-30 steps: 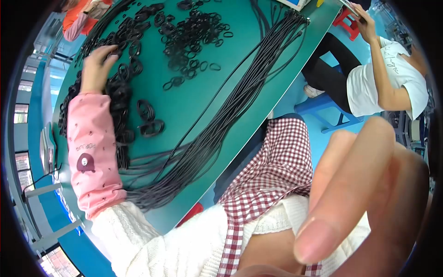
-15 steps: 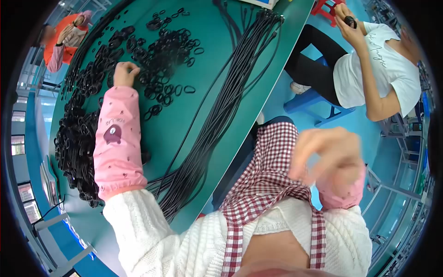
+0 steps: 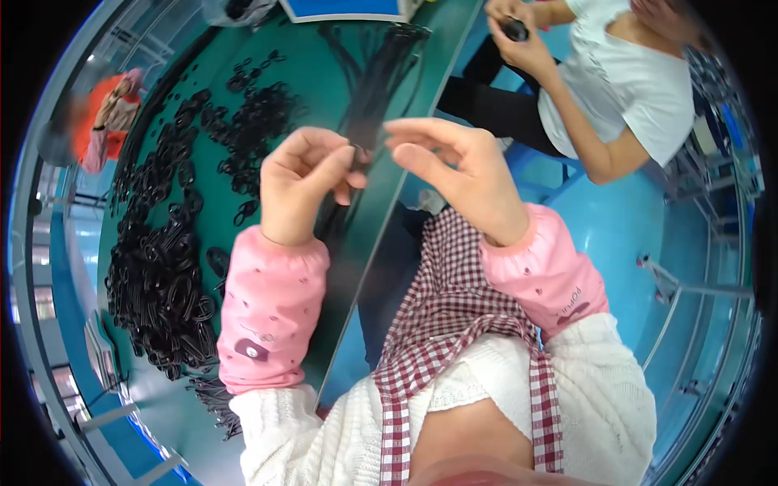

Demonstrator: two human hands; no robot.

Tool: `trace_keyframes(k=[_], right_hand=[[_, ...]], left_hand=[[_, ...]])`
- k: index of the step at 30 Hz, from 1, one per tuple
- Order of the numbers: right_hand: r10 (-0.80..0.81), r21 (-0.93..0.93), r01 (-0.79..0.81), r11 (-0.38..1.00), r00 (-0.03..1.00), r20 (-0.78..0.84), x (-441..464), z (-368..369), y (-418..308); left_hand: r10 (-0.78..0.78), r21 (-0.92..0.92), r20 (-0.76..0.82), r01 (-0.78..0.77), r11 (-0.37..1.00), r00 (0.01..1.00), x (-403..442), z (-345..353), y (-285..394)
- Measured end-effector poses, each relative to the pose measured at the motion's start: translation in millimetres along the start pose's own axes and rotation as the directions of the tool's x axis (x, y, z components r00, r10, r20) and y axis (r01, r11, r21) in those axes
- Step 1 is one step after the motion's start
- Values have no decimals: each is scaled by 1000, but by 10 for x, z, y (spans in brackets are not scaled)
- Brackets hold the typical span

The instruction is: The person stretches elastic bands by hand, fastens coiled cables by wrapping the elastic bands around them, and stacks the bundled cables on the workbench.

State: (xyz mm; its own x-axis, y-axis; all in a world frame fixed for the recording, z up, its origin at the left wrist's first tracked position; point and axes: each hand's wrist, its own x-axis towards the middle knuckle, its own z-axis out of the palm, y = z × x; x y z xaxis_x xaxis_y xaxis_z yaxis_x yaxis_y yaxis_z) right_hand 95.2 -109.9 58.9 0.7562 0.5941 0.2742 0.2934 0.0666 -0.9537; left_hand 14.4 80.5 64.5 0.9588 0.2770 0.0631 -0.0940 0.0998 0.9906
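My left hand (image 3: 312, 174) is raised over the green table's edge, thumb and finger pinched on a small black ring (image 3: 356, 156), partly hidden by the fingers. Facing it, close on the right, my right hand (image 3: 454, 166) has its fingers apart and holds nothing. Behind the hands lies a bundle of black cables (image 3: 379, 77). Small black rings (image 3: 255, 121) form a loose heap left of the cables. Farther left, coiled black cables (image 3: 162, 283) are piled along the table.
At the right a person in a white shirt (image 3: 624, 77) holds something black. Another person in orange (image 3: 104, 121) is across the table. A blue and white tray (image 3: 348, 10) stands at the table's far end. A metal frame (image 3: 705, 289) is at the right.
My left hand has moved right, away from the heaps, and now pinches a small black ring. My right hand has moved up and left to face it. The view has shifted.
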Motion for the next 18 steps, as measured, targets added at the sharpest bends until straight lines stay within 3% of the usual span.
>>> trace_keyframes(k=[2,3,6,9,13,16,17,18], right_hand=[[-30,-28,29,999,999,-24,-90,-38,10],[-73,-64,70,995,997,-39,-129,-39,48],[65,182,-53,982,996,-58,-211,-142,119],[81,277,-75,958,997,-9,-164,-199,238],[95,393,-126,911,991,96,18,-16,321],[54,404,-90,910,993,101,264,214,491],[35,390,-80,917,992,121,365,298,526],[36,359,-79,930,991,126,457,388,540]], left_hand=[[121,75,20,-122,990,992,-45,274,-158],[142,2,29,-142,990,989,-55,364,-241],[183,42,51,-185,982,982,-124,570,-247],[169,27,85,-171,985,982,-102,438,-271],[99,2,-83,-99,995,992,-96,122,-259],[282,169,-194,-252,953,939,-47,-337,-274],[343,309,-240,-263,914,908,8,-607,-289],[359,554,-238,-178,813,902,51,-958,-285]])
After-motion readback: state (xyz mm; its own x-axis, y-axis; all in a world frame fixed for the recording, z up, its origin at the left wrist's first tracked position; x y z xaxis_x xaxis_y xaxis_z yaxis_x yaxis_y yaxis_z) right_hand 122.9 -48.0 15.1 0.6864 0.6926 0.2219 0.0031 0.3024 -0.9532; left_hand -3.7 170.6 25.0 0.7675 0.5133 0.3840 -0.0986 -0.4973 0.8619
